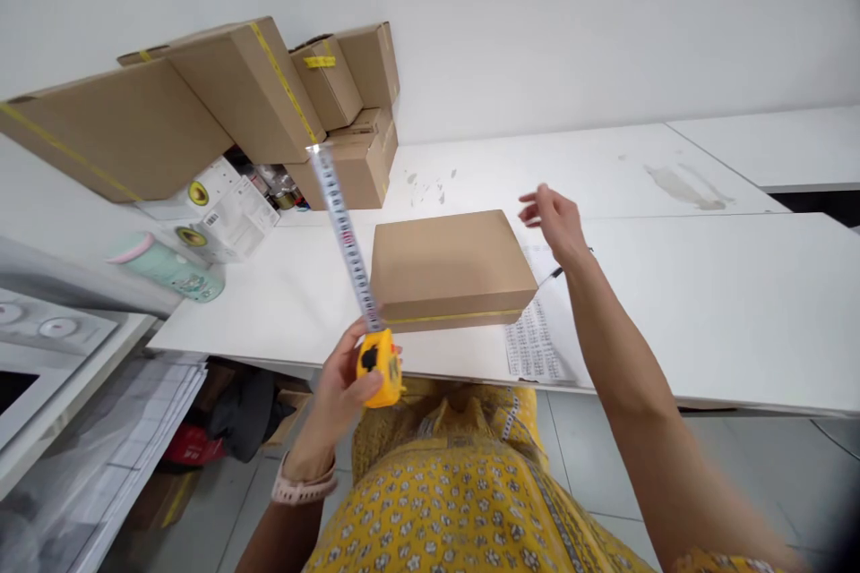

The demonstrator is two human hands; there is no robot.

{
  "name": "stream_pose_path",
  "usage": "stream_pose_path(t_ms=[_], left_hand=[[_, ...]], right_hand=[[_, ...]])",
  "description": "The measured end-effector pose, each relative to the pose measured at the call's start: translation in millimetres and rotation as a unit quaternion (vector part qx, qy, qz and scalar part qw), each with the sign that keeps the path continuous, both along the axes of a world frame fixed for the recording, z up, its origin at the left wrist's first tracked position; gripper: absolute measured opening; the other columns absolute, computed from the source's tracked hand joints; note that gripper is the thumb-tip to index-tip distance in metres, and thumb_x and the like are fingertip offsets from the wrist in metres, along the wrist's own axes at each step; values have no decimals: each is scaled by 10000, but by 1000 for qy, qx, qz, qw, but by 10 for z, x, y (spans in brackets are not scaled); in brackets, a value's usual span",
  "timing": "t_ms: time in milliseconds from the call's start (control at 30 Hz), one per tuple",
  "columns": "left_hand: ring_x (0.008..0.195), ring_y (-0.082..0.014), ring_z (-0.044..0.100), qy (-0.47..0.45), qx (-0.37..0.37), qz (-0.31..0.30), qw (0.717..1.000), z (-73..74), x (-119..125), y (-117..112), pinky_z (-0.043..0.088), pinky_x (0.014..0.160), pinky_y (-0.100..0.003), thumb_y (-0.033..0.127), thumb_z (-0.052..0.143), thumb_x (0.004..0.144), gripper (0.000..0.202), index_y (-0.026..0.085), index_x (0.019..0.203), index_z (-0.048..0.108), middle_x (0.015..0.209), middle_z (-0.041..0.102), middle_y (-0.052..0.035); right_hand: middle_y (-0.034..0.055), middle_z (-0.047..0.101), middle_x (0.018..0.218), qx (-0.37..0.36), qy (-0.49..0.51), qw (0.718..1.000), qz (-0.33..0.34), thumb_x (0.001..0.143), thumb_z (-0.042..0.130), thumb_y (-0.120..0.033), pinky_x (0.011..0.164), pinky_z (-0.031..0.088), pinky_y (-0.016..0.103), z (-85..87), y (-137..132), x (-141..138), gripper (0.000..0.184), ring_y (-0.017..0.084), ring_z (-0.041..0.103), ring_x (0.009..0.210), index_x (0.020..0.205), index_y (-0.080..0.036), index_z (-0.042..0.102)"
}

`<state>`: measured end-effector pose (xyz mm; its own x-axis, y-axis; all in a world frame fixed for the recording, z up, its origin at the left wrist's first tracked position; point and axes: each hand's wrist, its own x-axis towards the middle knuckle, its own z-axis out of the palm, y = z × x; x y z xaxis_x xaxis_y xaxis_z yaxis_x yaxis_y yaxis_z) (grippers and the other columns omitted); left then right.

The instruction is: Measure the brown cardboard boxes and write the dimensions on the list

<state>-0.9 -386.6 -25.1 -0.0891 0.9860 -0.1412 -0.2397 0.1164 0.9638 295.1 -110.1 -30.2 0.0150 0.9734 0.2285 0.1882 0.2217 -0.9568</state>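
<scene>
My left hand is closed around a yellow tape measure held just in front of the table's near edge. Its white blade sticks up and away, past the left side of a flat brown cardboard box lying on the white table. My right hand hovers above the box's far right corner, fingers loosely spread, holding nothing. A printed paper sheet lies under and to the right of the box, and a pen tip shows beside my right wrist.
A stack of cardboard boxes leans against the wall at the back left. Below it are white product cartons and a mint green bottle lying on its side. A grey shelf with paper sheets stands at left. Bags sit under the table.
</scene>
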Motion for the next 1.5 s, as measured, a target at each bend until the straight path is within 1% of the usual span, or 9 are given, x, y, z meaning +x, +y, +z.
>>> stream_pose_path(t_ms=[67, 167, 300, 500, 667, 833, 1000, 1233, 1500], left_hand=[[1023, -280, 706, 23, -15, 51, 998, -149, -165, -61, 568, 851, -371, 355, 859, 714, 580, 301, 1232, 604, 1070, 718, -54], [982, -272, 723, 20, -42, 53, 998, -337, -258, -5, 578, 847, -375, 383, 856, 717, 499, 279, 1144, 620, 1058, 706, -45], [934, -260, 735, -9, -26, 11, 1000, -276, -313, 226, 603, 801, -368, 407, 859, 698, 539, 248, 1143, 600, 1157, 685, -61], [829, -247, 744, 8, 37, -10, 999, 195, -457, 647, 625, 729, -375, 409, 851, 689, 535, 192, 1111, 604, 1094, 719, -79], [743, -242, 740, -20, 30, 1, 999, 319, -421, 960, 625, 703, -409, 393, 850, 674, 476, 178, 1020, 603, 949, 738, -55], [793, -207, 719, 9, 64, 47, 997, 289, -238, 932, 597, 708, -335, 378, 846, 685, 522, 189, 1116, 620, 1056, 727, -69], [815, -204, 692, -45, 43, -97, 993, 110, 295, 722, 563, 735, -327, 419, 801, 765, 550, 199, 1220, 584, 947, 712, -59], [777, -159, 649, -115, -58, -158, 979, -167, 734, 715, 515, 718, -287, 431, 835, 730, 524, 177, 1124, 601, 864, 661, -24], [823, -174, 634, -109, -78, -154, 979, -207, 830, 630, 491, 725, -294, 487, 856, 701, 567, 181, 1090, 579, 884, 634, -32]], right_hand=[[85, 661, 855, -40, -43, 997, 50, 910, 357, -782, 723, 523, 328, -171, -353, 249, 717, 203, 629, 808, 1166, -188, 668], [99, 671, 1049, -57, -91, 982, 155, 939, 354, -736, 757, 545, 369, -392, -817, 410, 754, 215, 639, 849, 1510, -248, 427], [129, 582, 1354, -11, -156, 973, 172, 860, 611, -657, 777, 543, 393, -359, -1045, 282, 806, 244, 626, 942, 1545, -303, 376], [94, 691, 1058, 9, -239, 970, 41, 837, 607, -689, 749, 523, 404, 212, -776, 48, 638, 257, 640, 866, 1310, -262, 615], [117, 640, 1239, 139, -353, 925, -32, 940, 496, -565, 883, 466, 433, 498, -302, -151, 414, 305, 577, 1122, 969, -230, 737], [103, 725, 1045, 218, -435, 874, 14, 992, 324, -205, 900, 393, 394, 532, 45, -495, 373, 249, 616, 968, 1050, -175, 691], [136, 717, 957, 233, -480, 842, -85, 1039, 321, -297, 837, 336, 391, 467, 48, -732, 380, 273, 582, 934, 928, -156, 656], [64, 733, 1015, 241, -424, 873, -23, 1047, 346, -275, 820, 333, 380, 493, 34, -670, 324, 252, 598, 959, 1242, -214, 597], [69, 702, 1060, 263, -409, 874, 19, 1033, 341, -206, 793, 329, 377, 503, 59, -630, 409, 245, 568, 943, 1310, -289, 630]])
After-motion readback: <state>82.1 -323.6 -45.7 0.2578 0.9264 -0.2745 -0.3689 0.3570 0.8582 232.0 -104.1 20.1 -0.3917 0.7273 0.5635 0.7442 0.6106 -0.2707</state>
